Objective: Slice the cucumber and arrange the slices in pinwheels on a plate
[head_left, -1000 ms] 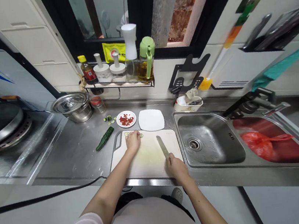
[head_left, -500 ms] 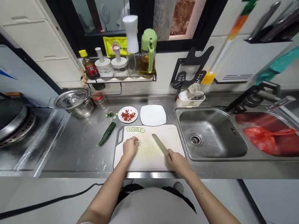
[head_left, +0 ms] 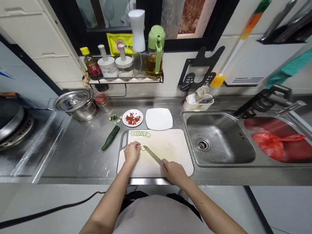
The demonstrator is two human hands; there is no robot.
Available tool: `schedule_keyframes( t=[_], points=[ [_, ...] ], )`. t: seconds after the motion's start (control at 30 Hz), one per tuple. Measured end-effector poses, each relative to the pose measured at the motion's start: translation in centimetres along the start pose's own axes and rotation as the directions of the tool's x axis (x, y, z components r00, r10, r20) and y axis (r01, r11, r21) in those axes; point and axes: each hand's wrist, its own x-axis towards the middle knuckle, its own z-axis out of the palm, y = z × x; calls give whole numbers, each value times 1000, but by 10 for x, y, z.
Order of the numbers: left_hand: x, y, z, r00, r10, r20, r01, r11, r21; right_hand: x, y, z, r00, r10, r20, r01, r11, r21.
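My right hand (head_left: 175, 171) is closed round the handle of a kitchen knife (head_left: 154, 156), whose blade points up and left over the white cutting board (head_left: 174, 145). The blade's tip is at a cucumber slice (head_left: 143, 148) on the board. My left hand (head_left: 132, 152) is at the board's left part, fingers bent together at the edge of that slice. Above my left hand, a row of overlapping cucumber slices (head_left: 141, 134) lies along the board's top edge. Left of the board rests a dark green length of cucumber (head_left: 110, 138).
Behind the board stand a plate of chopped red pieces (head_left: 133, 118) and a white plate (head_left: 158, 119). Cucumber scraps (head_left: 114, 118) lie near a lidded pot (head_left: 77, 106). To the right is a sink (head_left: 220, 139) with a red plastic bag (head_left: 269, 145). A condiment shelf (head_left: 127, 80) hangs above.
My right hand has brought the knife left, so its tip now meets the cucumber slice. My left hand has shifted slightly left. The view has tilted a little.
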Motion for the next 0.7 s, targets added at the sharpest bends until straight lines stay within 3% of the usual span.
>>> schedule_keyframes(
  t=[0.7],
  points=[
    [5,2,3,999,-45,17,45,999,0,7,-4,4,999,-17,32,19,998,-63]
  ],
)
